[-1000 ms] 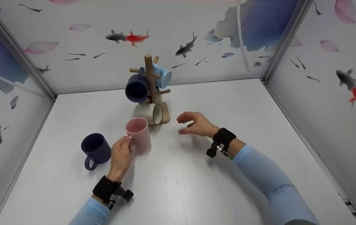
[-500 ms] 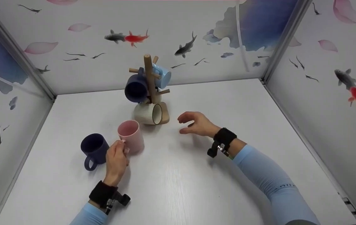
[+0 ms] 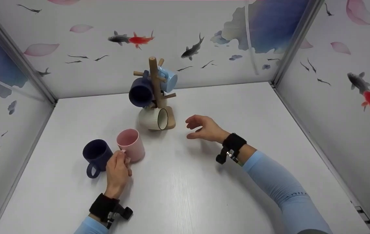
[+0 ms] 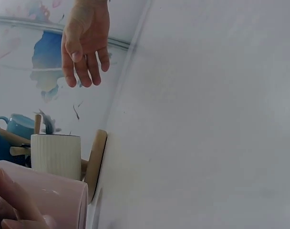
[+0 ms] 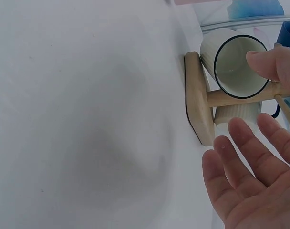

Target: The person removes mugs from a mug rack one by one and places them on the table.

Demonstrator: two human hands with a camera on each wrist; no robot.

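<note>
My left hand point(image 3: 117, 170) pinches the handle of an upright pink mug point(image 3: 135, 146), which is at or just above the white table. Just left of that hand stands a navy mug point(image 3: 95, 154), its handle toward me. In the left wrist view the pink mug point(image 4: 59, 193) fills the lower left corner, with fingers over its handle. My right hand point(image 3: 206, 128) hovers right of the wooden mug tree point(image 3: 154, 79), holding nothing, its fingers loosely bent and thumb apart. The right wrist view shows this hand point(image 5: 259, 176) near a cream mug point(image 5: 240, 67) with a dark rim.
On the mug tree hang a dark blue mug point(image 3: 141, 92), a light blue mug point(image 3: 169, 81) and the cream mug low down; another pale mug point(image 5: 238, 113) is partly hidden behind the post. Printed panels point(image 3: 165, 19) enclose the table point(image 3: 188, 195) at the back and sides.
My left hand has drawn the pink mug left and toward me, away from the mug tree and closer to the navy mug. The right hand has barely moved.
</note>
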